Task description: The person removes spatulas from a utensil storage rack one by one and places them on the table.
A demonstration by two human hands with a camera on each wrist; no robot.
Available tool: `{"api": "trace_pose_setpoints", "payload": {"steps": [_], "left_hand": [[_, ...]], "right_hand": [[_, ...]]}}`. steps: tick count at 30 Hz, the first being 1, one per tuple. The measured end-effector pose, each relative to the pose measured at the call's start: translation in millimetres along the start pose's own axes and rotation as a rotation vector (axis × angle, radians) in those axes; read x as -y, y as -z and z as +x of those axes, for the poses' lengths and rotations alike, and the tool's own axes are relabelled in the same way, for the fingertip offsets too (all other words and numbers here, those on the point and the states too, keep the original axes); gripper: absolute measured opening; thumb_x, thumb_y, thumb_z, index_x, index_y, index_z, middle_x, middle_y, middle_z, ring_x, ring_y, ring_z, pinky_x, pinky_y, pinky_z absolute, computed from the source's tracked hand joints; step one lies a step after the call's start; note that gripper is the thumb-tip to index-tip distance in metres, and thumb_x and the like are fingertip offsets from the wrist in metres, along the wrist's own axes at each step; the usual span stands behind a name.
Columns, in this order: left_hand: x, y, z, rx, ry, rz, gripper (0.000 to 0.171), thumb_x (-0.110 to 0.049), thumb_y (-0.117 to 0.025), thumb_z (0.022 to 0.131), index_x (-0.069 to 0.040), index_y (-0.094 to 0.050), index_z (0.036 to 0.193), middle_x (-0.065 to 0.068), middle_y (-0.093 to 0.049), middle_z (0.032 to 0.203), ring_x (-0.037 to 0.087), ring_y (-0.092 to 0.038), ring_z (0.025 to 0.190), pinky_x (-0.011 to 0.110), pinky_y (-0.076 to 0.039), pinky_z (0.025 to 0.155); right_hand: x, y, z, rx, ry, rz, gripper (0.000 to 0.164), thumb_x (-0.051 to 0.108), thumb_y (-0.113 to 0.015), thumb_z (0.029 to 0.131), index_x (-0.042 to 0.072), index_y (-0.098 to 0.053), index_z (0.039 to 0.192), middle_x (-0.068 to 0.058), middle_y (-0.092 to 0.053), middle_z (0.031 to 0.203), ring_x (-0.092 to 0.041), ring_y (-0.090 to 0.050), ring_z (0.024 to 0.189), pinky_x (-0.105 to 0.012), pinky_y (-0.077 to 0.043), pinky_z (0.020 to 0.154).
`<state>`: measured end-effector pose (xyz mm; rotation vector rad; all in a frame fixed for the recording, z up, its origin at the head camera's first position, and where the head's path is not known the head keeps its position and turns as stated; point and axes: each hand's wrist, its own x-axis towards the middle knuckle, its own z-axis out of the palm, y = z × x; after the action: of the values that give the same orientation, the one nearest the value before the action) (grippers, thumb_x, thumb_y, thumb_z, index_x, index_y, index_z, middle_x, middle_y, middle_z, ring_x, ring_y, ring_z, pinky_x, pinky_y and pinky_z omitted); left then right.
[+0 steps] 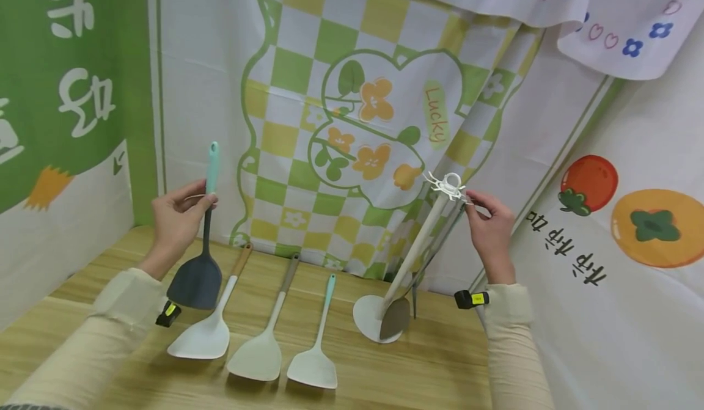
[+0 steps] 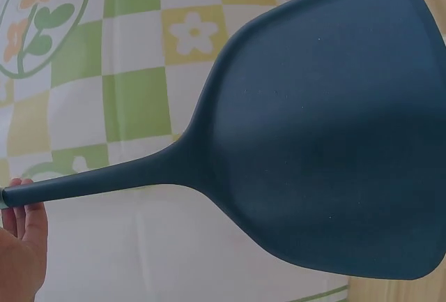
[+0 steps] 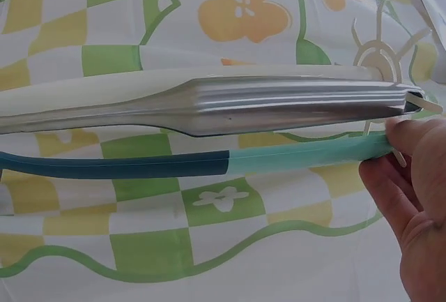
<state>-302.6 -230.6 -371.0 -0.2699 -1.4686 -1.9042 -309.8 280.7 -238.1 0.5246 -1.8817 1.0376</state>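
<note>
My left hand (image 1: 178, 220) grips a spatula (image 1: 195, 283) by its mint handle, with the dark blue blade hanging down above the table. In the left wrist view that broad blade (image 2: 320, 127) fills the right side. My right hand (image 1: 492, 233) is at the top of a white utensil stand (image 1: 409, 254) with a ring of hooks. The right wrist view has its thumb and fingers pinching the end of a mint-handled utensil (image 3: 306, 157) with a dark blue shaft, right at the hooks. A metal-handled utensil (image 3: 300, 103) hangs beside it.
Three pale spatulas lie in a row on the wooden table (image 1: 434, 361): one with a wooden-coloured handle (image 1: 209, 336), one with a brown handle (image 1: 258, 355), one with a mint handle (image 1: 313, 364). A checked curtain (image 1: 297, 129) hangs close behind the stand.
</note>
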Motion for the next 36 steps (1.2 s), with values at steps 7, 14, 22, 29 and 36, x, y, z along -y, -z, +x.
{"api": "trace_pose_setpoints", "payload": {"steps": [7, 14, 22, 29, 36], "left_hand": [[0.2, 11.5, -1.2, -0.014, -0.008, 0.016, 0.041, 0.001, -0.075, 0.09, 0.014, -0.063, 0.127, -0.007, -0.076, 0.098, 0.001, -0.073, 0.08, 0.016, -0.059, 0.075], [2.4, 19.4, -2.2, -0.035, 0.02, 0.051, 0.041, 0.004, -0.074, 0.09, 0.012, -0.063, 0.128, -0.01, -0.075, 0.097, -0.001, -0.073, 0.078, 0.014, -0.058, 0.073], [6.7, 20.3, -3.2, -0.039, 0.028, 0.087, 0.039, 0.008, -0.071, 0.089, 0.013, -0.063, 0.127, -0.013, -0.076, 0.093, 0.0, -0.073, 0.073, 0.011, -0.057, 0.069], [12.9, 23.3, -5.8, -0.003, 0.041, 0.12, 0.04, 0.009, -0.065, 0.093, 0.018, -0.056, 0.132, -0.017, -0.074, 0.093, -0.004, -0.072, 0.077, 0.011, -0.057, 0.072], [22.1, 31.0, -8.1, 0.0, 0.045, 0.288, 0.039, 0.007, -0.06, 0.098, 0.017, -0.054, 0.135, -0.027, -0.067, 0.094, -0.01, -0.068, 0.077, 0.008, -0.055, 0.074]], "right_hand": [[2, -2, -1, 0.015, -0.073, 0.037, 0.022, -0.019, -0.061, 0.088, -0.019, -0.069, 0.109, -0.035, -0.069, 0.107, 0.005, -0.066, 0.086, -0.011, -0.057, 0.078], [-1, -4, -2, -0.012, -0.087, 0.075, 0.023, -0.019, -0.062, 0.087, -0.019, -0.069, 0.109, -0.032, -0.07, 0.107, 0.003, -0.067, 0.087, -0.014, -0.058, 0.079], [-10, -6, -3, -0.048, -0.04, 0.14, 0.022, -0.019, -0.064, 0.087, -0.019, -0.069, 0.109, -0.021, -0.073, 0.101, 0.002, -0.068, 0.086, -0.014, -0.058, 0.077], [-19, -7, -2, -0.056, -0.055, 0.201, 0.021, -0.018, -0.064, 0.087, -0.02, -0.069, 0.107, 0.007, -0.072, 0.094, 0.003, -0.068, 0.083, -0.012, -0.057, 0.076], [-24, -6, -2, -0.055, -0.062, 0.204, 0.02, -0.019, -0.066, 0.086, -0.02, -0.07, 0.106, 0.0, -0.074, 0.095, 0.001, -0.069, 0.082, -0.015, -0.059, 0.076]]}}
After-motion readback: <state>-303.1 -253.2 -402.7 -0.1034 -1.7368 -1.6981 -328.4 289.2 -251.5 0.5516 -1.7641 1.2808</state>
